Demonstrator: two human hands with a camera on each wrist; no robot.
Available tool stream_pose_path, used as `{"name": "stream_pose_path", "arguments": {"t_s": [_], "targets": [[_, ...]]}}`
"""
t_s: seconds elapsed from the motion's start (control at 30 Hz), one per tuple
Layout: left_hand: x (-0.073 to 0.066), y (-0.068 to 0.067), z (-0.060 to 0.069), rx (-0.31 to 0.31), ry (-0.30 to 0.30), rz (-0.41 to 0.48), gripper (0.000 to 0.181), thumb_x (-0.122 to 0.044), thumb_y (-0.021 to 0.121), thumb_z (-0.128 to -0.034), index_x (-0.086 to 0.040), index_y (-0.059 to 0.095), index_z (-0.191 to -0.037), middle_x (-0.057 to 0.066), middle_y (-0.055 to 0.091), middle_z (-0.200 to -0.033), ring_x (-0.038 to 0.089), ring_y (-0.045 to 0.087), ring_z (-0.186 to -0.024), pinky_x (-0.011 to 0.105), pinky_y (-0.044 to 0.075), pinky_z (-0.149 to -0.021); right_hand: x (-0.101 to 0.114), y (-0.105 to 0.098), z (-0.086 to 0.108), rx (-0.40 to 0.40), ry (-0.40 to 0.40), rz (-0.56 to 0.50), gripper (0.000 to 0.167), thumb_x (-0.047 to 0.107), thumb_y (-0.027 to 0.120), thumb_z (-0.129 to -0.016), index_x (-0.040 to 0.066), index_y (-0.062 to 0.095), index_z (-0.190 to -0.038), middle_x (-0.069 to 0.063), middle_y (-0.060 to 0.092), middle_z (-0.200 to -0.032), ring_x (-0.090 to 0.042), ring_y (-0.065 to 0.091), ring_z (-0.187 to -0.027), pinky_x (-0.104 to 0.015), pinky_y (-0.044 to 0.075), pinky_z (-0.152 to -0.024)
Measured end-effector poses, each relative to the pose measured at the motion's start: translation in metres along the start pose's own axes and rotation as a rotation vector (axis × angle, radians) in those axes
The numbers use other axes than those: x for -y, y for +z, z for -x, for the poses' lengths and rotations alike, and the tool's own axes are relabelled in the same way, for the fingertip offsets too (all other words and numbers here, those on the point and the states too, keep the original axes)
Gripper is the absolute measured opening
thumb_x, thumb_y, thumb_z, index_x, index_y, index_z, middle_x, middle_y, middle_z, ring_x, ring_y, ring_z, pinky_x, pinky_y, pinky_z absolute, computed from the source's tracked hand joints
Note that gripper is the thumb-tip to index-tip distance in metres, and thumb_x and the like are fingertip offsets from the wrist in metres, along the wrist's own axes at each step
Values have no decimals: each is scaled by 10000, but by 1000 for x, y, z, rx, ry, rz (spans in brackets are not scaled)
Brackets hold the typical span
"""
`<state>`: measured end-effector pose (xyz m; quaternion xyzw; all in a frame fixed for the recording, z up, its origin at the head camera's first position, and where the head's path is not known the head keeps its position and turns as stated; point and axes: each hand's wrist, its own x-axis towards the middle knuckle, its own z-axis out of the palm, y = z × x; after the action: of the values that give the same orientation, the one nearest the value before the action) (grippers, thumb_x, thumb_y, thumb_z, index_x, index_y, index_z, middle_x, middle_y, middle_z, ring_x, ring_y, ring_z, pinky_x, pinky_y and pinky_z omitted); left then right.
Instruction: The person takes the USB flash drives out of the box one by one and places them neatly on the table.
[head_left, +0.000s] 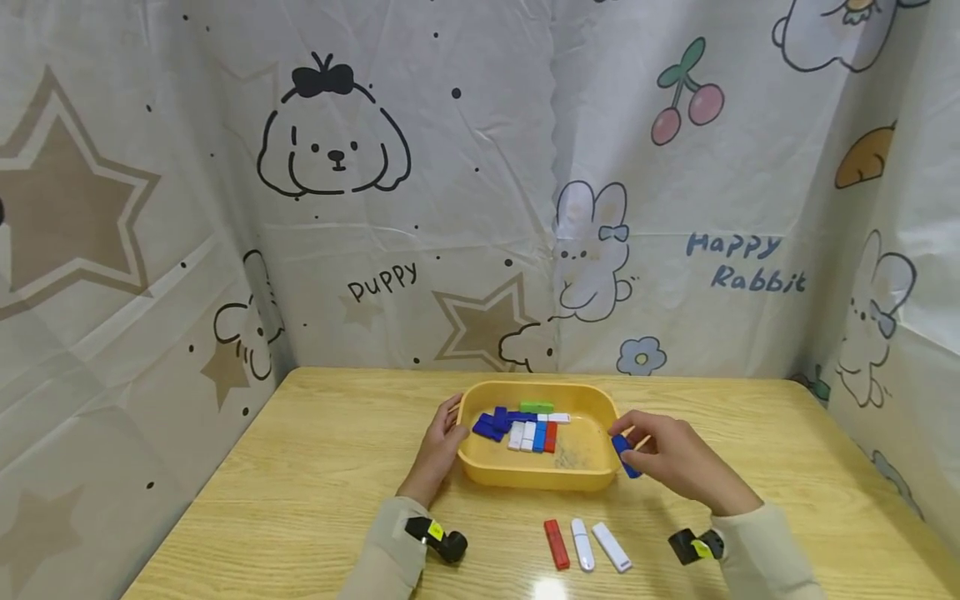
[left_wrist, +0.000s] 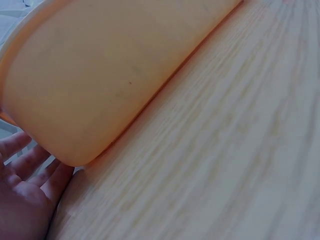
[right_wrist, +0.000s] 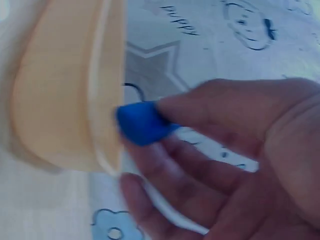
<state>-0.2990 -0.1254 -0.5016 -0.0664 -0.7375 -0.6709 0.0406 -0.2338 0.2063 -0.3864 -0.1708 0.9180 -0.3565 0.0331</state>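
Observation:
In the head view my left hand (head_left: 437, 450) holds the left end of a yellow plastic basin (head_left: 540, 478), thumb by the rim. The left wrist view shows the fingers (left_wrist: 30, 162) against the basin's outer wall (left_wrist: 110, 80). My right hand (head_left: 671, 454) pinches a blue USB flash drive (head_left: 626, 457) just outside the basin's right rim. Seen from the right wrist, the blue flash drive (right_wrist: 142, 122) sits between thumb and fingers. Inside the basin lie several flash drives, among them a green one (head_left: 537, 407), a red one (head_left: 551, 437) and dark blue ones (head_left: 489, 427).
On the wooden table (head_left: 315, 500), in front of the basin, lie a red flash drive (head_left: 557, 544), a rounded white one (head_left: 582, 545) and a flat white one (head_left: 612, 547). A printed curtain (head_left: 480, 208) hangs behind the table and along both sides.

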Motion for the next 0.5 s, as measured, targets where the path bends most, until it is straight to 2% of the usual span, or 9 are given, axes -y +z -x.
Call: {"name": "stream_pose_path", "arguments": {"t_s": [0.13, 0.27, 0.4, 0.5], "targets": [[-1, 1, 0, 2, -5, 4, 590, -44, 470, -909, -108, 340, -1481, 189, 433, -1445, 316, 407, -1333, 457, 384, -1055, 1, -5, 13, 131, 45, -39, 189, 44, 675, -853, 101, 643, -1031, -40, 615, -847, -176, 580, -663, -301, 544, -592], [-12, 0, 4, 14, -1, 17, 587, -3, 466, -900, -49, 344, -1472, 236, 443, -1422, 354, 410, -1323, 468, 378, -1052, -6, -4, 21, 241, 55, -64, 170, 27, 682, -850, 82, 625, -1001, -54, 581, -830, -190, 581, -661, -316, 541, -559], [-28, 0, 11, 34, -15, 14, 583, 3, 460, -903, -16, 331, -1471, 245, 430, -1428, 357, 407, -1325, 458, 384, -1051, -15, 3, 23, 290, 81, -77, 158, 10, 687, -834, 62, 612, -962, -57, 563, -807, -187, 588, -644, -313, 533, -527], [-34, 1, 14, 36, -28, 7, 579, -7, 457, -912, -23, 325, -1475, 230, 412, -1448, 341, 395, -1338, 452, 378, -1061, -21, 9, 21, 300, 110, -83, 156, 16, 703, -817, 66, 601, -925, -63, 553, -797, -179, 584, -629, -311, 534, -524]]}}
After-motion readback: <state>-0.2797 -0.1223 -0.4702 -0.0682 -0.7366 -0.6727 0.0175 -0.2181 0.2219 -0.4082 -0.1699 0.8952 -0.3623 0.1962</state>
